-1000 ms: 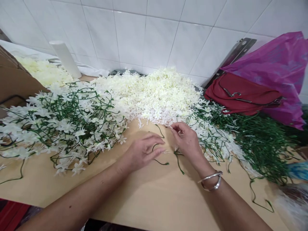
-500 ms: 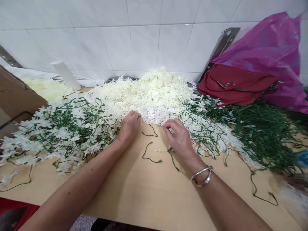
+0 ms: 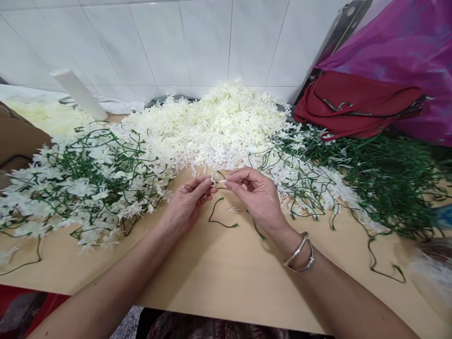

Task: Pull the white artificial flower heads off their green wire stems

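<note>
My left hand pinches a small white artificial flower between thumb and forefinger. Facing it, my right hand has thumb and fingertips closed on a thin white piece, probably a stamen, whose end meets the flower. Below the hands a bent green plastic stem lies on the wooden table, with a few fine white stamens near it. Another green stem is partly hidden by my right hand. A heap of loose white flowers rises just behind.
White flowers on green stems are piled at left, beside a cardboard box and a white roll. At right lie a mass of green stems, a red bag and a purple plastic bag. A tiled wall closes the back.
My hands have come together from apart at the heap's front edge. A white flower now shows in my left fingers and a thin white piece in my right. The view has tilted down slightly.
</note>
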A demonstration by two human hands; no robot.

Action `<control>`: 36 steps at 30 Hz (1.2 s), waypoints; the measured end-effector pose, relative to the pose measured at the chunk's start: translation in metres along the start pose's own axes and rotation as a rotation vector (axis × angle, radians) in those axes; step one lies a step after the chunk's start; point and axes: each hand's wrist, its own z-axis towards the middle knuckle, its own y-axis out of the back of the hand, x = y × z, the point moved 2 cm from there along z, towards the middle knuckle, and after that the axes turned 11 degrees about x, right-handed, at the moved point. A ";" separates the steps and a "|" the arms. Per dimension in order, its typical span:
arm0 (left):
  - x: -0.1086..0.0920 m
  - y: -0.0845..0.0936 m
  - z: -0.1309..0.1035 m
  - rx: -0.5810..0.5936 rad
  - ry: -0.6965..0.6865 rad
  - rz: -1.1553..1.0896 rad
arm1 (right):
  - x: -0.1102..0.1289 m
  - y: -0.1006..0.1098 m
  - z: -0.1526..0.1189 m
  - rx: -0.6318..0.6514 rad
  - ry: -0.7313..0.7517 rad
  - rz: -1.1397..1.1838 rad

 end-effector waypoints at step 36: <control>0.001 -0.011 -0.021 0.137 -0.491 1.086 | 0.001 -0.006 -0.006 -0.005 -0.065 -0.269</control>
